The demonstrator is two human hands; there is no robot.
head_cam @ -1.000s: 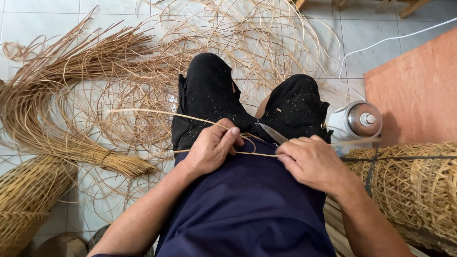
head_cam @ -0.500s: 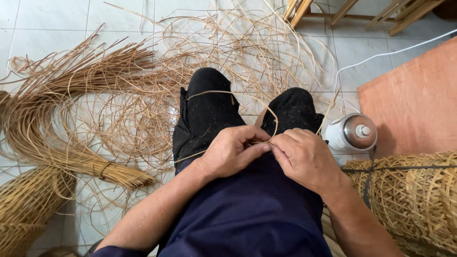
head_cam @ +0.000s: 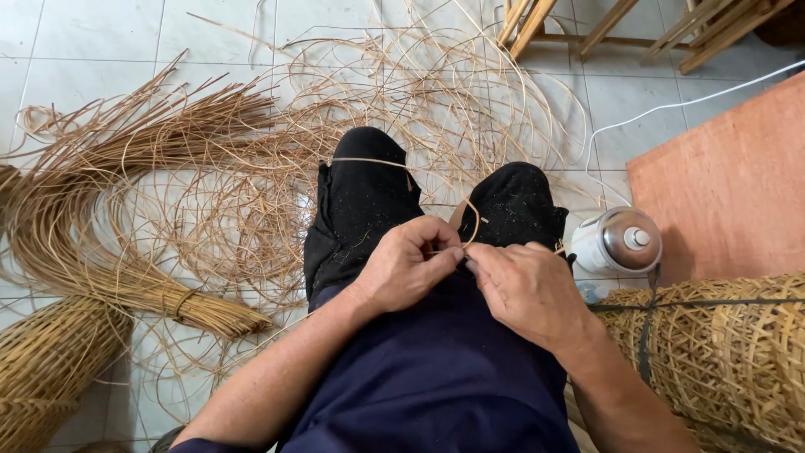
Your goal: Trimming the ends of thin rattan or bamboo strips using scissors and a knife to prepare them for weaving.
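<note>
I sit with black-trousered knees and a dark blue shirt below me. My left hand [head_cam: 402,267] and my right hand [head_cam: 524,289] meet over my lap, fingertips almost touching. Both pinch one thin rattan strand [head_cam: 394,161], which loops up from the fingers and arcs left across my left knee. The knife seen a moment ago is hidden now.
A tied bundle of rattan strips [head_cam: 126,277] and loose tangled strands [head_cam: 436,92] cover the tiled floor ahead. Woven baskets stand at the right [head_cam: 729,361] and lower left [head_cam: 42,369]. A white container with a metal lid [head_cam: 619,241], a white cable, an orange board [head_cam: 729,193] and wooden furniture legs lie right and beyond.
My hands have come together from apart. The strand, stretched long to the left a second ago, now forms a short loop over my left knee. The knife blade is no longer visible.
</note>
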